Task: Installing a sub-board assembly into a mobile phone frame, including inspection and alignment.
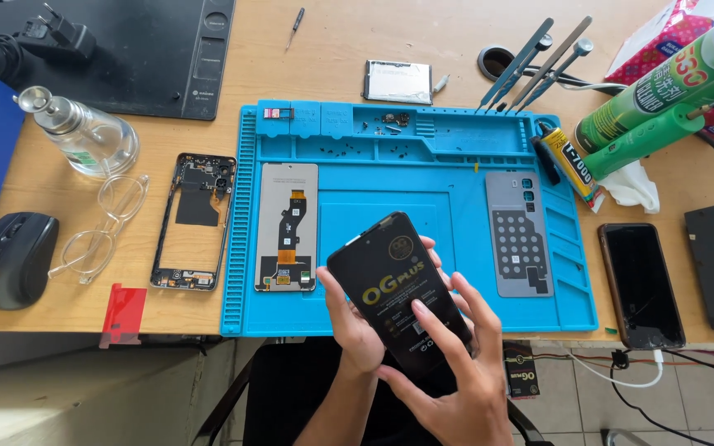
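My left hand (355, 324) holds a black phone-shaped screen protector sheet (397, 289) by its left edge, tilted over the front edge of the blue repair mat (390, 177). My right hand (456, 372) comes from below, its fingertips resting on the lower face and right side of the sheet. On the mat lie a display panel with an orange flex cable (287, 225) at left and a grey back cover (519, 233) at right.
A black phone frame (195, 220), clear glasses (106, 225), a glass bottle (84, 132) and a mouse (14, 258) lie left. Right: a dark phone (640, 285), a glue tube (573, 163), green spray cans (671, 87). Metal pry tools (539, 62) and a battery (398, 81) sit behind.
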